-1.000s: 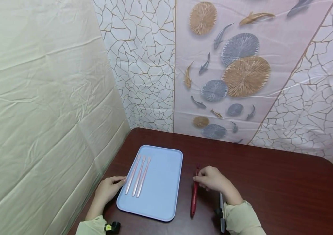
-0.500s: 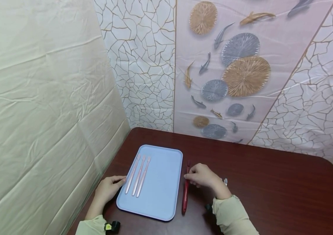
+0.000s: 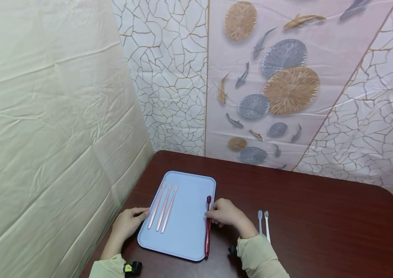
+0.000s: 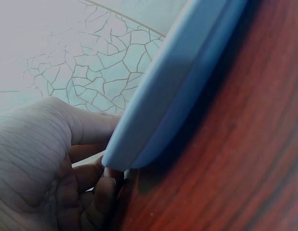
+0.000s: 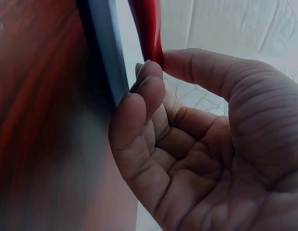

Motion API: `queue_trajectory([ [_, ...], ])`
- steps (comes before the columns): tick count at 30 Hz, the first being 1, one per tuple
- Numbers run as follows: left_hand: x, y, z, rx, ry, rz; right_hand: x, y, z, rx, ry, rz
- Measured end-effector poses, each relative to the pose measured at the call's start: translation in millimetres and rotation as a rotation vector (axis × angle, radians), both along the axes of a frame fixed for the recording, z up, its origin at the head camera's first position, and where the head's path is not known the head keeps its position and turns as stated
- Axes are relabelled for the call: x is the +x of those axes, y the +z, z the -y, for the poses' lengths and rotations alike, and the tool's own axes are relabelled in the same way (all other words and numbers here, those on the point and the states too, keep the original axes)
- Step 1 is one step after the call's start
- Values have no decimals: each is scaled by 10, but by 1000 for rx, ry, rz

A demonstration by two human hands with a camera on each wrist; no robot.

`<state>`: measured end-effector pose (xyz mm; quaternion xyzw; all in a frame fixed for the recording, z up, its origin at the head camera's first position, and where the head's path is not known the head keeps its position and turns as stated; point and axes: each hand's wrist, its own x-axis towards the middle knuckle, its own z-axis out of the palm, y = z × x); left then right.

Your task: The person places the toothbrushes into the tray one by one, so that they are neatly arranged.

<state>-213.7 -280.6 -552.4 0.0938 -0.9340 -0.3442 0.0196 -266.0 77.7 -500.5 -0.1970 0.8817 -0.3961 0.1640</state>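
A light blue tray [image 3: 191, 216] lies on the dark red-brown table. Its left edge is pinched by my left hand [image 3: 125, 226]; the left wrist view shows the thumb on the rim [image 4: 153, 96] and fingers curled below. Between thumb and fingertips my right hand [image 3: 228, 213] pinches a red toothbrush [image 3: 207, 237], held lengthwise over the tray's right rim, dark bristle head away from me. In the right wrist view the red handle [image 5: 149, 29] is close beside the tray's edge [image 5: 108, 43]. Three pale pink toothbrushes [image 3: 163, 210] lie side by side on the tray's left half.
Right of my right forearm, a blue-grey toothbrush [image 3: 260, 218] and a white toothbrush [image 3: 267, 226] lie on the table [image 3: 338, 224], their lower ends hidden by the sleeve. A cream cloth wall [image 3: 61, 135] borders the table's left side; a patterned cloth [image 3: 179, 96] hangs behind.
My right hand has moved left with the red toothbrush, from the table beside the tray to over its right rim. The blue-grey and white toothbrushes have come into view. My left hand has stayed put.
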Motion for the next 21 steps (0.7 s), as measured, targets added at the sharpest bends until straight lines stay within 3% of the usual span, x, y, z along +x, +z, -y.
queue_trajectory([
  [5,3,4,-4,1,3,3,18,-43,56,-3,-3,-1],
  [11,9,3,-6,-4,-1,5,40,-144,96,-13,-69,4],
  [21,7,9,-16,6,5,14,110,-184,107,2,-88,-73],
])
